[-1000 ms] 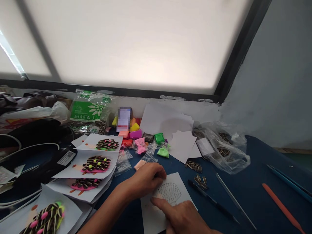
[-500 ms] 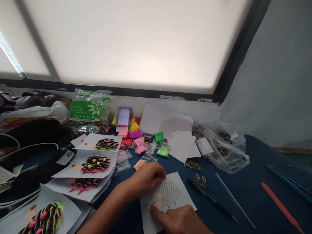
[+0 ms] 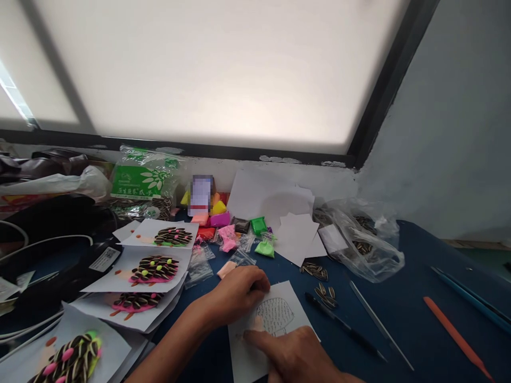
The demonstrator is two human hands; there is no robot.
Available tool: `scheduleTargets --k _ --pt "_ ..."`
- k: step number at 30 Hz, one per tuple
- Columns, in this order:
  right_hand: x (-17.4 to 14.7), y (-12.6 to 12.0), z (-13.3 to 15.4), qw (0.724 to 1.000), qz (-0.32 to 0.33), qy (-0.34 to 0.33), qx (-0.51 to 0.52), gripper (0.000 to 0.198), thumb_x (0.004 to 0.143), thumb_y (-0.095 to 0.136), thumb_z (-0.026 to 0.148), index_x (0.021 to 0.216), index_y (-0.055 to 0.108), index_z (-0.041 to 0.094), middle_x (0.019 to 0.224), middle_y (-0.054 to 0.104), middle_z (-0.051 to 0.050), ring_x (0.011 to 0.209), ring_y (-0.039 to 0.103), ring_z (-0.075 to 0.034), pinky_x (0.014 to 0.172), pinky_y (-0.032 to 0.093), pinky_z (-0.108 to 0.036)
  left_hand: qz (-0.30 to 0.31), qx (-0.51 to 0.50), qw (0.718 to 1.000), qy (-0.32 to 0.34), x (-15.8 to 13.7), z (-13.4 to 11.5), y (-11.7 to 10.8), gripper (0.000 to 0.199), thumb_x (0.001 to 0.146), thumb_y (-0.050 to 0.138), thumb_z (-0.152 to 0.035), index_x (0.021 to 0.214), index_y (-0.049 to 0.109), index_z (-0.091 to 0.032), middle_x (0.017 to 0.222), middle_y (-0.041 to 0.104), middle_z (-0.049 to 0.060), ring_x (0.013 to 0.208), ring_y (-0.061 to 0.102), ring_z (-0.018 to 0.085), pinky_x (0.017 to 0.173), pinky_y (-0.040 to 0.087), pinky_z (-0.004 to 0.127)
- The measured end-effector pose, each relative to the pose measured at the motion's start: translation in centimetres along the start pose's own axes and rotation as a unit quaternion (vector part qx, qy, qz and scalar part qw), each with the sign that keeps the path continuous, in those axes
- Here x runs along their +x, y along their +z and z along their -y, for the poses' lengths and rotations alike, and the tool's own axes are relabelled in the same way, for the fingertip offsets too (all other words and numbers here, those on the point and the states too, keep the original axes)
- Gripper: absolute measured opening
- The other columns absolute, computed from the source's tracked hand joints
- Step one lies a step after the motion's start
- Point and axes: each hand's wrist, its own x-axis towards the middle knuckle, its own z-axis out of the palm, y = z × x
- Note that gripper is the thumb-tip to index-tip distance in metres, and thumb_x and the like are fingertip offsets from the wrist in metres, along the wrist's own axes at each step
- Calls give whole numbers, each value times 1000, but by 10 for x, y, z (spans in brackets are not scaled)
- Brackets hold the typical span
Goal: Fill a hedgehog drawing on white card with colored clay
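Note:
A white sheet of paper (image 3: 249,361) lies on the blue table, bearing a pen-drawn hedgehog outline (image 3: 275,314) filled with short strokes. Peach clay (image 3: 258,322) covers the face area of the drawing. My right hand (image 3: 297,351) presses its outstretched index fingertip at the clay's lower left edge; its other fingers are folded and partly hidden. My left hand (image 3: 241,292) rests at the sheet's upper left, fingers curled in; what they hold, if anything, is hidden. Behind it lies a packet of peach clay (image 3: 227,269).
At left lie finished seed hedgehog cards (image 3: 155,268). Coloured clay packets (image 3: 228,238), blank paper (image 3: 297,236) and a bag of sunflower seeds (image 3: 361,247) stand behind. Loose seeds (image 3: 325,294), a pen (image 3: 345,327), a thin rod (image 3: 381,324) and an orange tool (image 3: 457,338) lie right.
My right hand has shifted slightly, its index finger lying flatter and covering more of the drawing's lower edge. My left hand stays in place. The whole view has moved a little.

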Motion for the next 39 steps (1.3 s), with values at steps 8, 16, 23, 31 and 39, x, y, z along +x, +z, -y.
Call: scheduleTargets --k 8,16,23,31,39 --pt "-4 0 -3 997 -56 -2 61 51 63 40 9 112 56 12 51 58 3 36 46 -12 40 16 -23 10 3 1000 -3 1 -1 -2 20 79 56 -8 89 70 -19 88 69 1 81 61 17 71 44 25" --pt "-6 14 -5 975 -163 -115 -95 48 70 39 9 117 47 8 52 63 0 33 50 -14 39 8 -30 9 2 1000 -3 0 -3 -2 20 79 56 -7 89 70 -18 87 68 2 79 60 17 71 44 25" --pt "-5 15 -6 982 -108 -96 -120 50 67 46 12 116 48 10 52 64 1 33 52 -15 40 3 -31 12 13 1000 -7 1 -4 -2 21 78 55 -7 89 70 -18 88 69 2 81 61 17 73 43 26" --pt "-2 18 -5 991 -103 -50 -62 51 72 49 14 123 48 14 54 67 3 35 55 -13 40 8 -28 4 0 1000 7 -1 -2 -1 20 79 55 -10 88 70 -18 88 69 3 79 61 17 71 45 26" --pt "-3 11 -4 989 -75 -85 -99 47 76 50 19 123 49 17 52 63 4 34 48 -12 42 4 -30 0 2 1000 8 1 -2 -2 19 79 55 -10 88 70 -19 87 69 2 78 61 17 70 44 26"
